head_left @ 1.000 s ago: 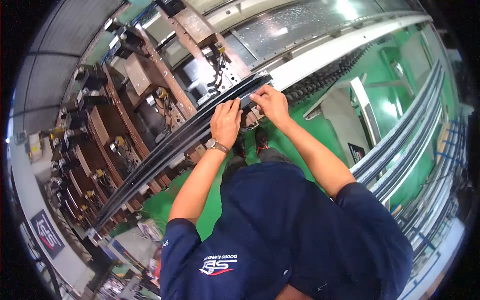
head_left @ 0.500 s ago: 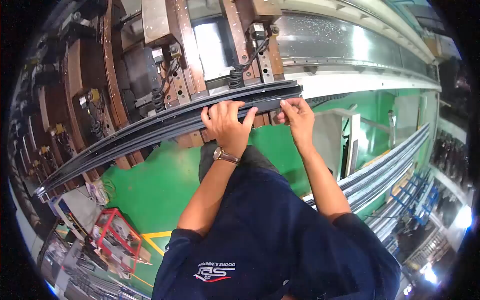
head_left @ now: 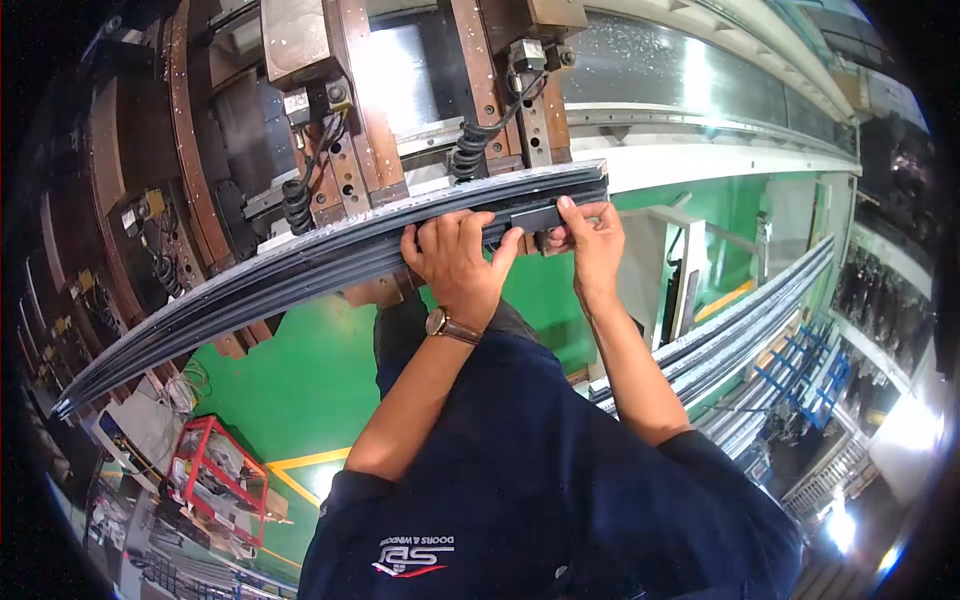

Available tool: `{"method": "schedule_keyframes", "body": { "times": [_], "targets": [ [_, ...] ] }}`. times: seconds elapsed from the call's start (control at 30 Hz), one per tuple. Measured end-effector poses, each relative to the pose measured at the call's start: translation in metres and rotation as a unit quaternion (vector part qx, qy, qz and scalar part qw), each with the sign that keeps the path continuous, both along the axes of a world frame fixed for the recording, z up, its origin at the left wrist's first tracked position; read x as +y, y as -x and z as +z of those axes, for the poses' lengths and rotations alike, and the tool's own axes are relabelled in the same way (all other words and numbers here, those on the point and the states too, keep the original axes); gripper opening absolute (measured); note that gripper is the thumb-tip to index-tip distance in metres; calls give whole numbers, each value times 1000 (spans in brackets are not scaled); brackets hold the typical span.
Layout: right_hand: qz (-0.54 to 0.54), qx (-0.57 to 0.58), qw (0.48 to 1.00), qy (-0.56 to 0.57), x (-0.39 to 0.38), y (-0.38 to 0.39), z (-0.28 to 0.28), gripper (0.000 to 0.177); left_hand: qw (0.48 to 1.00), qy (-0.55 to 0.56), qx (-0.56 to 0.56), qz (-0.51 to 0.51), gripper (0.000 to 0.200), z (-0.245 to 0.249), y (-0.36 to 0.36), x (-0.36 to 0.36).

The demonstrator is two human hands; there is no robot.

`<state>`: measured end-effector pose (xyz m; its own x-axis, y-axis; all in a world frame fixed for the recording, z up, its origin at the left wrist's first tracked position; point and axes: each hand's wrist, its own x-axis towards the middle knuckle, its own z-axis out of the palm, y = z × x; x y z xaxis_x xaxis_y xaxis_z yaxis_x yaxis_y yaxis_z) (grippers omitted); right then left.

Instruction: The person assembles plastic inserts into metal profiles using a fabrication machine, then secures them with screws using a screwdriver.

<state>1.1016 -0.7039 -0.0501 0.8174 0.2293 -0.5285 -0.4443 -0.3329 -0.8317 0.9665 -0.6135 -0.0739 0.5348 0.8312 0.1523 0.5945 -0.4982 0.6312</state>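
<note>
A long dark aluminium profile with grooves along its side lies across the machine's near edge, its cut end at the right. My left hand, with a watch on the wrist, has its fingers curled over the profile, thumb reaching to a short, dark, flat rectangular piece. That piece lies against the profile's side. At its right end, my right hand pinches it between thumb and fingers, close to the profile's cut end. The fingertips of my right hand are partly hidden.
Behind the profile stand machine clamps with coiled black cables. A stack of long profiles lies at the right. On the green floor, a red-framed cart stands at the lower left.
The profile has tilted so its pale upper face shows. The flat piece sits closer against the profile's side, with my right hand slightly lower. My left hand keeps its hold.
</note>
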Motion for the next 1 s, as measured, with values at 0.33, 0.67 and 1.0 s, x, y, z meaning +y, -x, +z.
{"method": "schedule_keyframes", "body": {
  "times": [0.33, 0.67, 1.0],
  "targets": [
    [0, 3, 1000, -8, -7, -2, -7, 30, 997, -15, 19, -69, 51, 6, 6, 1],
    [5, -17, 1000, -23, -12, -2, -11, 33, 998, -34, 16, -41, 37, 4, -9, -13],
    [16, -23, 1000, -10, -20, -5, -16, 37, 997, -51, 22, -62, 37, 7, -7, -17]
  ]
}}
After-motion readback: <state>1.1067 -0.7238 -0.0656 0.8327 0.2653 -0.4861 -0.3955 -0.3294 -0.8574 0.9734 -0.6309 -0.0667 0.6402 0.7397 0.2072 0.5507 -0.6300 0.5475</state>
